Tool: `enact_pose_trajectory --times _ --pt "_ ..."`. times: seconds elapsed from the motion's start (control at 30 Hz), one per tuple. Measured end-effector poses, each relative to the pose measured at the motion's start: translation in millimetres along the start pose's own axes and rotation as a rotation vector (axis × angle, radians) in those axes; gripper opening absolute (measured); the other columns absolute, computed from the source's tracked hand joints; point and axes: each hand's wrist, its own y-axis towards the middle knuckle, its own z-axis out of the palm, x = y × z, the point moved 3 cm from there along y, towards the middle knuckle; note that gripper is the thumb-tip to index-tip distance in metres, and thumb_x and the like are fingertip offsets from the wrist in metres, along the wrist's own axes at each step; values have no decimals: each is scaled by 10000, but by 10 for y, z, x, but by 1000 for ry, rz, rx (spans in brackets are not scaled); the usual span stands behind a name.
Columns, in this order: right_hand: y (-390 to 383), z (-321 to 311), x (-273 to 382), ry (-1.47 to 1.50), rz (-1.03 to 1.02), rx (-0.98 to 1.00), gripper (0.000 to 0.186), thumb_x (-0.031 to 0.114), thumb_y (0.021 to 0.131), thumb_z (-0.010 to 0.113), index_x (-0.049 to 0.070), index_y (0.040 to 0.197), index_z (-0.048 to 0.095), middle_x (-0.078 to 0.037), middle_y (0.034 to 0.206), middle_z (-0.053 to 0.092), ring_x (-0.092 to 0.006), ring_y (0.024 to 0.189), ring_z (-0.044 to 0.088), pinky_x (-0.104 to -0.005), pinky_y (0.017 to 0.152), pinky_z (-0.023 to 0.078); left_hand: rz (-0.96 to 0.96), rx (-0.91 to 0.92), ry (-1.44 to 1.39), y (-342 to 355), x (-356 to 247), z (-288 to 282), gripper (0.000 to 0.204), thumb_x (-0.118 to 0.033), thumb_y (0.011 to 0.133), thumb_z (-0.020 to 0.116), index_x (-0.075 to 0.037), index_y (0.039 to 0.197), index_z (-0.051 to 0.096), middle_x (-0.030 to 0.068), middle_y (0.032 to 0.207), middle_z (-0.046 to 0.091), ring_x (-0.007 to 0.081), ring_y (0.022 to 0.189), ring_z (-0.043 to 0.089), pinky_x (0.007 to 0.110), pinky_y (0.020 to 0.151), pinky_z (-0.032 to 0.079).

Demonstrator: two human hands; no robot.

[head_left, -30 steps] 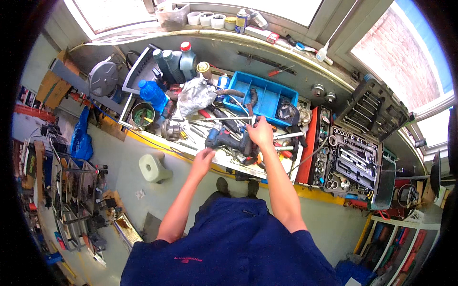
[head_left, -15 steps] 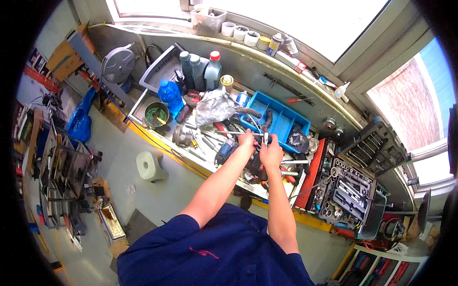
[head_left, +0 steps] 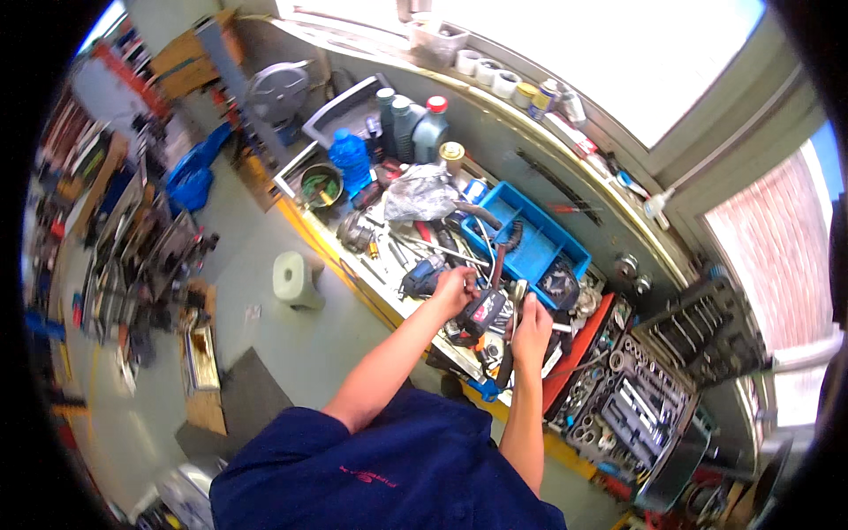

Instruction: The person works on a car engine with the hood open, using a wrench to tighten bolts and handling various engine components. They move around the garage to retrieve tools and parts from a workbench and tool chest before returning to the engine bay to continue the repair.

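My right hand [head_left: 532, 329] is closed around what looks like a ratchet wrench [head_left: 521, 290]. Its metal head sticks up past my fingers, and a dark handle seems to run down below the hand. My left hand [head_left: 456, 291] is a short way to the left, fingers curled in; what they hold is blurred and hidden. Right beside it lies a black battery pack [head_left: 484, 311], with a blue-and-black power tool [head_left: 422, 277] on the other side. Loose metal tools cover the bench under both hands.
A blue divided tray [head_left: 539, 243] sits beyond my hands. Bottles [head_left: 431, 132] and a blue jug [head_left: 350, 157] stand at the back left. To the right are a red-edged tool tray [head_left: 579, 358] and an open socket case [head_left: 632, 402]. A stool [head_left: 296, 281] stands on the floor.
My hands have moved apart and nearer to me, the right one carrying the metal tool away from the blue tray. The whole view has shifted and blurred with head motion.
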Motion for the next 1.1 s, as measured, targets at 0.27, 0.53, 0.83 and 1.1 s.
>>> enact_pose_trajectory --times 0.27,0.53,0.83,1.1 --pt "-1040 422 -479 199 127 972 314 286 1069 441 -2 1056 568 -81 717 643 -63 474 408 -215 452 318 515 31 -265 -2584 470 -402 237 -213 1061 402 -49 1118 563 251 1322 583 365 1232 571 489 991 494" --pt "-2946 460 -809 -49 10 1646 234 195 983 573 -17 1045 653 -51 764 658 -89 669 558 -240 597 431 1001 -171 -442 -5016 1667 -763 241 -296 1056 451 -84 1084 563 197 1179 678 263 958 677 327 543 529" --pt "-5490 -157 -1666 -77 -453 2204 206 11 799 702 -34 998 679 -109 854 701 -152 758 670 -304 675 554 1434 -384 -534 -7021 4064 -1508 234 -259 1019 556 -36 1038 623 129 1139 687 210 1032 641 330 813 484" --pt "-8119 -1291 -2583 -512 -1147 2489 358 210 728 847 40 1023 737 -131 834 705 -278 712 675 -362 639 517 1221 -1207 -352 -8865 6666 -2186 293 -201 957 659 35 1123 706 100 983 749 156 919 684 306 852 522"
